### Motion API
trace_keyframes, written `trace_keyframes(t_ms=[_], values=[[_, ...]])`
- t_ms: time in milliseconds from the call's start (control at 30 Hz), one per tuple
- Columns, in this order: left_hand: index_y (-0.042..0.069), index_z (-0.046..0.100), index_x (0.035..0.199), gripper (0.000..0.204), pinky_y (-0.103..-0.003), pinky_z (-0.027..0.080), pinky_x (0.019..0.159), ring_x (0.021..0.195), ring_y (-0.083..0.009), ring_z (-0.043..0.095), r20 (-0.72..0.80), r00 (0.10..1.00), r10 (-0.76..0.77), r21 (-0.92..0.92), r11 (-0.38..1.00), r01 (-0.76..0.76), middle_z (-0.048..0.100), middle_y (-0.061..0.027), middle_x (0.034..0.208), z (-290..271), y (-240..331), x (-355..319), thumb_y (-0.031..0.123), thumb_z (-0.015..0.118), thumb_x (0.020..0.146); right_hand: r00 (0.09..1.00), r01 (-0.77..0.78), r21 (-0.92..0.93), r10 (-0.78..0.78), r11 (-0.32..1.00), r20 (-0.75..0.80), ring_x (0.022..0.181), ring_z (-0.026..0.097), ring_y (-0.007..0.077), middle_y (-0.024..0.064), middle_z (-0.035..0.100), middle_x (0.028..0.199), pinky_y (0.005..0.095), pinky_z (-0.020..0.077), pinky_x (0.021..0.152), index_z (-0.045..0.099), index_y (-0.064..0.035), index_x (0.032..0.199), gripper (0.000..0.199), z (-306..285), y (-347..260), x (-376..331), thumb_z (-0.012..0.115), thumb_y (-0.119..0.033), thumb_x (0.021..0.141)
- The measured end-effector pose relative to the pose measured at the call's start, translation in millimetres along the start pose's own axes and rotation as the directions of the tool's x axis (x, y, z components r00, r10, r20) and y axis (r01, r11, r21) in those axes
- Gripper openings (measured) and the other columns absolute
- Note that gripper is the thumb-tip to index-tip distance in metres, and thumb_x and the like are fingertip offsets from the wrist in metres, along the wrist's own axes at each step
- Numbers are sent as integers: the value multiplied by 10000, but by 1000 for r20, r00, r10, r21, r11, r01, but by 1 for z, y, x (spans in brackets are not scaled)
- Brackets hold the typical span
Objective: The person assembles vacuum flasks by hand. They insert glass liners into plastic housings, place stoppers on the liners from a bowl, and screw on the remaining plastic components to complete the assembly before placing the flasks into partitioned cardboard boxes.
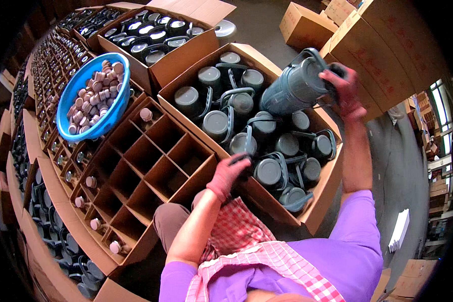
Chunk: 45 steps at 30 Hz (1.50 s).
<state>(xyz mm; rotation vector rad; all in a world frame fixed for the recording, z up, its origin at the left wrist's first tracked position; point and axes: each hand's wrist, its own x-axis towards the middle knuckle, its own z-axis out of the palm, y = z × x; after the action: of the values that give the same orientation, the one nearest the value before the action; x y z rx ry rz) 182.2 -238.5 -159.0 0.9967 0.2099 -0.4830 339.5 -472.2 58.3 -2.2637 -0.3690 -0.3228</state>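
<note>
Grey-green and faintly glossy, a chunky cylindrical container (298,83) leans at a slant over the far right part of an open carton (321,204), a loop handle (313,52) curving off its upper end. The person's red-gloved right hand (342,90) has its fingers wrapped round that end. Similar containers (215,125) crowd the carton below, round grey ends up. From where I stand, the palm side of the grip is hidden, and I can't make out whether the held one's lower end touches its neighbours. The left hand (229,174), likewise gloved, is blurred beside the carton's near edge; I cannot tell whether its fingers pinch anything.
</note>
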Motion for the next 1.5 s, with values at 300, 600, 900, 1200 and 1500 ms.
trace_keyframes(t_ms=[300,600,900,1200,1500], values=[[45,474,1230,444,-374,517,791,878,-227,619,-110,915,387,-572,728,-377,608,-142,1024,-50,40,-19,378,431,940,275,636,429,-708,641,650,680,625,237,74,630,801,348,482,583,618,-62,956,432,32,-103,-187,759,-332,651],[24,569,1092,359,-302,497,729,838,-162,604,-305,885,353,-158,897,-412,632,-87,951,-111,-31,-163,328,458,938,493,633,611,-856,476,156,826,611,299,108,633,953,382,478,732,595,-63,1046,436,132,-131,-197,736,-180,650],[5,661,955,323,-234,469,674,806,-91,583,-690,648,323,-29,882,-470,655,-30,881,-145,-87,-214,275,484,935,592,484,440,-654,756,472,692,624,294,143,639,743,370,474,638,660,-42,870,370,211,-249,-176,621,-402,795],[-62,454,1263,782,-376,289,1053,1222,-264,441,-344,203,917,295,311,-903,477,-184,1294,-152,44,-326,332,740,651,379,-753,651,-873,-99,306,661,564,275,161,583,672,399,460,624,594,-13,732,488,345,-255,-158,429,-450,873],[15,626,902,285,-238,470,694,756,-87,576,-529,-198,825,839,474,-269,625,-5,797,-163,120,-380,67,764,658,144,-277,771,-769,573,623,885,594,260,139,610,979,392,464,824,593,-61,1026,394,493,-275,-252,503,-398,843]])
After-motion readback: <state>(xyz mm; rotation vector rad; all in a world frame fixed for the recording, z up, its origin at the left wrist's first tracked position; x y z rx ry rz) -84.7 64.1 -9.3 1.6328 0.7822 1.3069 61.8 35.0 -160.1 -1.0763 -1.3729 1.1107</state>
